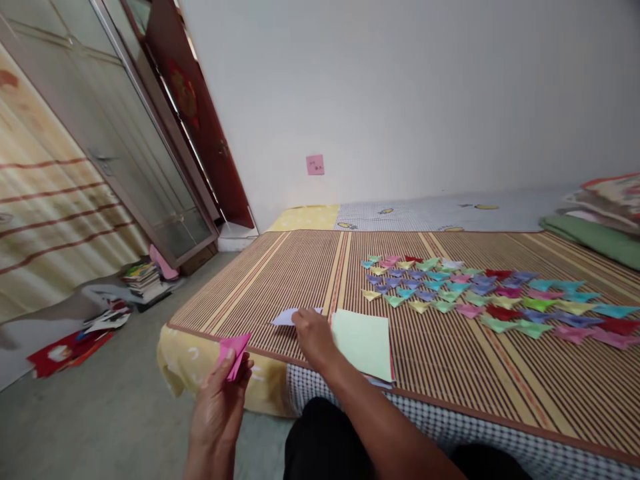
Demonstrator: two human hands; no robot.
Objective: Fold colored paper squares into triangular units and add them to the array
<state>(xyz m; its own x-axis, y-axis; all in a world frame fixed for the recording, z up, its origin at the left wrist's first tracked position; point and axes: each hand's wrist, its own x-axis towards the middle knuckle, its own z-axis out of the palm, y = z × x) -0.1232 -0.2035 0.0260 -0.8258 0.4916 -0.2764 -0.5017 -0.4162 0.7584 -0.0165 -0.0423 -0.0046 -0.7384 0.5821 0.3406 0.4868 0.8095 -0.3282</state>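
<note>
My left hand (227,383) grips a folded pink paper (234,351) in front of the bed's near left corner, thumb on top. Over the bamboo mat (240,290), my right hand (313,333) has its fingers closed on a folded pale lavender paper (285,316). Just right of that hand lies a stack of square paper with a pale green sheet (364,343) on top. Several rows of small folded paper pieces in many colours (470,311) spread across the right part of the mat.
Folded bedding (595,239) lies at the right end of the bed. A pink note (315,165) is on the wall. Books (145,280) and a red item (63,353) lie on the floor at left, near a glass door (115,133).
</note>
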